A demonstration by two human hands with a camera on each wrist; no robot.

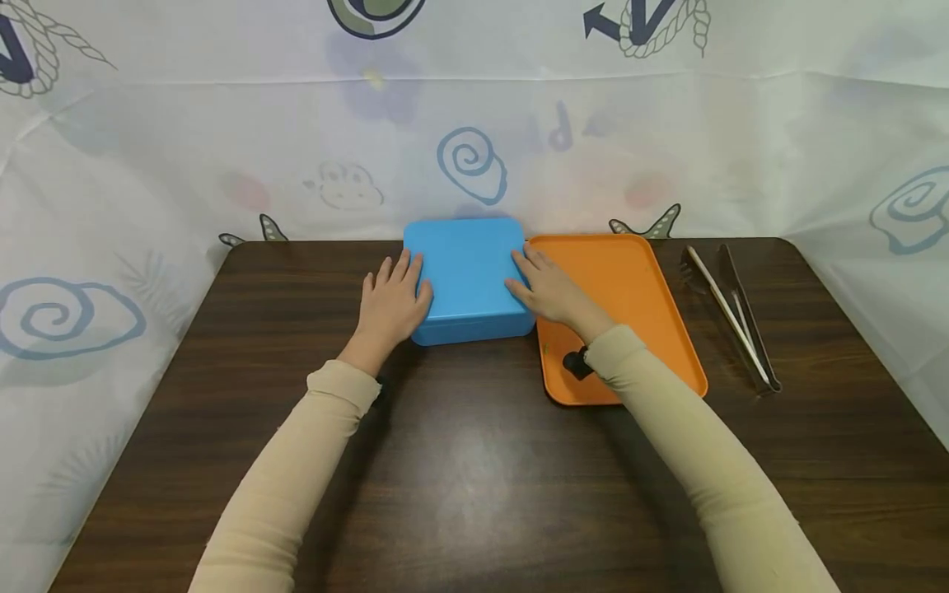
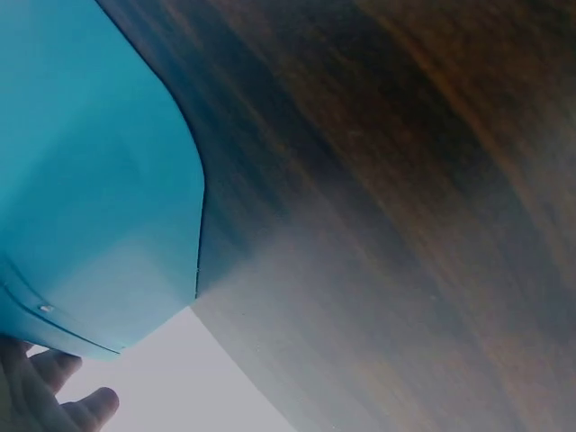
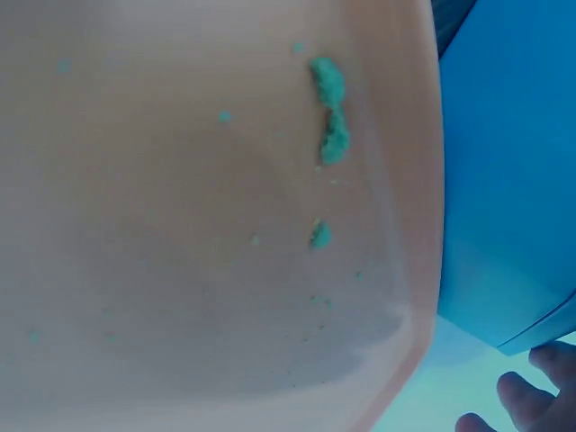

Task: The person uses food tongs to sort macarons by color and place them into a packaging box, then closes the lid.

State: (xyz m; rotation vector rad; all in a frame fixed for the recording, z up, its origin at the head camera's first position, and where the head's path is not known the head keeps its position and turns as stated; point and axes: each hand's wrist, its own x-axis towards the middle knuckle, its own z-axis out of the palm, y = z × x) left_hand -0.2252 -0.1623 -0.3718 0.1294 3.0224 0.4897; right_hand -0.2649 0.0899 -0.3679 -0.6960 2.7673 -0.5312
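A blue lidded box [image 1: 470,268] stands at the table's far edge, its lid on. My left hand [image 1: 393,301] rests along its left side, fingers spread and fairly straight, the fingertips by the lid's edge. On the opposite side my right hand [image 1: 550,287] touches the box's right edge with extended fingers. In the left wrist view, fingertips [image 2: 94,409] show just under the box's side [image 2: 99,207]. The right wrist view has fingertips [image 3: 526,396] close to the box's lower corner. What the lid covers is hidden.
An orange tray [image 1: 630,263] lies right of the box, under my right forearm. Green crumbs [image 3: 333,135] are scattered on it in the right wrist view. Farther right on the dark wooden table [image 1: 460,494] lie metal tongs [image 1: 752,354]. A white patterned sheet [image 1: 578,181] hangs behind.
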